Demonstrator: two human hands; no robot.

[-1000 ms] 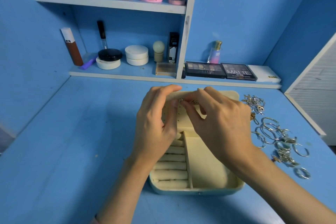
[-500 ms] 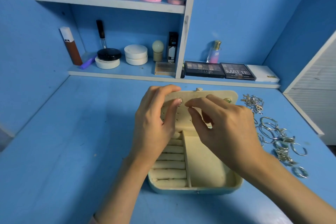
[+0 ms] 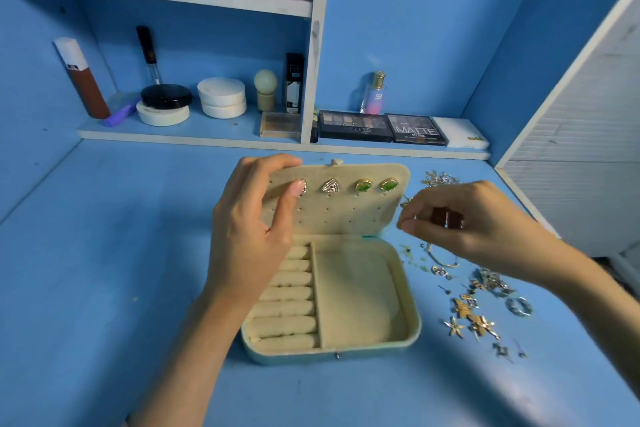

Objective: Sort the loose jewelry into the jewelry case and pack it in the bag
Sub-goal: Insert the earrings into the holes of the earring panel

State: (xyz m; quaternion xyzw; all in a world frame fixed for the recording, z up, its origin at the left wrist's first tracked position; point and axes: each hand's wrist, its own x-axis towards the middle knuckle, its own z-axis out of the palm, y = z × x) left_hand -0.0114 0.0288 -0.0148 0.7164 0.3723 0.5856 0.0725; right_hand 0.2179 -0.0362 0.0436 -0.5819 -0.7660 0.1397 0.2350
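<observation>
The cream jewelry case [image 3: 332,355] lies open on the blue desk, its lid [image 3: 346,215] standing up. Two triangular studs [image 3: 330,186] and two green studs [image 3: 363,185] are pinned along the lid's top row. My left hand [image 3: 249,239] grips the lid's left end, fingers over the top edge and thumb beside the leftmost stud. My right hand [image 3: 478,229] hovers just right of the lid and pinches a small gold piece [image 3: 404,202]. Loose jewelry [image 3: 474,315] is scattered on the desk right of the case. No bag is in view.
A low shelf along the back wall holds eyeshadow palettes [image 3: 356,126], a perfume bottle [image 3: 374,94], round jars [image 3: 221,97] and a brown tube [image 3: 83,80]. A white slatted panel [image 3: 588,149] bounds the desk on the right. The case has ring rolls [image 3: 287,302] on its left side.
My right hand left the lid and moved right, over the loose jewelry, now pinching a small piece. The four studs on the lid are uncovered. My left hand stays on the lid.
</observation>
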